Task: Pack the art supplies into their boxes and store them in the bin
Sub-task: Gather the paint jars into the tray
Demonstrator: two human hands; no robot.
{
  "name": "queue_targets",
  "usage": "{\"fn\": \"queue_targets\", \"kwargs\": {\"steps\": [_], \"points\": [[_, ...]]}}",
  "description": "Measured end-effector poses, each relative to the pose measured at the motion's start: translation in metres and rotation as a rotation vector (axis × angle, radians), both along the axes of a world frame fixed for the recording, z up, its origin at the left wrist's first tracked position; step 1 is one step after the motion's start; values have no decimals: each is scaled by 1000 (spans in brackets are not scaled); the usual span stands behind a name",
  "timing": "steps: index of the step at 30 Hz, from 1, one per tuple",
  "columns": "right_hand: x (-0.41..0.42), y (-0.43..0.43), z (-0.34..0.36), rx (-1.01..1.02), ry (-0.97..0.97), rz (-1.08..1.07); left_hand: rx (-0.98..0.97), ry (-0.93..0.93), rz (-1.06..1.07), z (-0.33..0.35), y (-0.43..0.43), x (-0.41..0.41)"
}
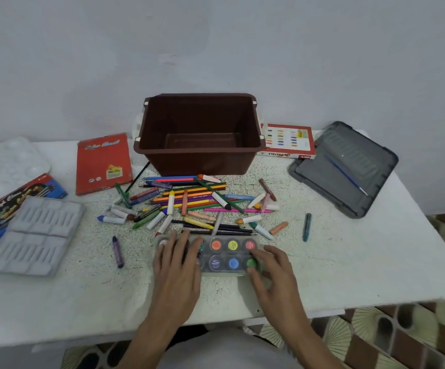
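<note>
Paint set: a clear plastic tray (229, 271) of round pots with orange, yellow, red, blue and green tops sat near the table's (349, 262) front edge, just before the crayon pile (197, 203). The pot labels were too blurred to read.
Left hand: the left hand (178, 259) lay flat across the tray's left end, fingers straight and spread.
Right hand: the right hand (272, 270) gripped the tray's right end, thumb at the near rim by the green pot.
Bin: brown plastic bin (200, 161), rectangular and open-topped, stood behind the pile.
Writing: "OIL PASTELS" showed upside down on the white-and-red box (288, 141) right of the bin. The red flat box's (103, 163) title was blurred.
Around: a grey moulded insert (32, 235) lay far left. A blue brush (346, 174) lay on the grey lid (370, 182). A purple crayon (117, 251) and a teal crayon (306, 227) lay apart on the speckled top.
</note>
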State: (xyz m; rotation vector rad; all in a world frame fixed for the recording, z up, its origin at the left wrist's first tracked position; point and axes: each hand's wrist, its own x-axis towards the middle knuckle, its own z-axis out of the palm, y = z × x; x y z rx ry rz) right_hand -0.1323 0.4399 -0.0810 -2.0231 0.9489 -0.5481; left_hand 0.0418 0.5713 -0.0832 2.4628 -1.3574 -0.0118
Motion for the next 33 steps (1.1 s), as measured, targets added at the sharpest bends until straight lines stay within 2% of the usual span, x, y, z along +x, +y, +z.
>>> {"fn": "queue_targets", "kwargs": {"steps": [9,15,21,24,28,30,33], "points": [[5,-4,8,91,42,-103,-41,-19,46,-3,-9,-3],[10,8,12,-38,82,-162,-69,-25,25,-7,-7,1],[7,20,8,-510,239,-104,-70,-15,-26,-9,0,3],[7,17,3,-534,253,-90,-44,11,-62,-5,2,12],[10,17,4,-440,188,-93,-70,113,-110,4,6,34],[12,17,5,-405,166,-55,-138,189,-55,9,11,41],[14,15,7,-424,195,17,-217,323,204,14,23,44]]}}
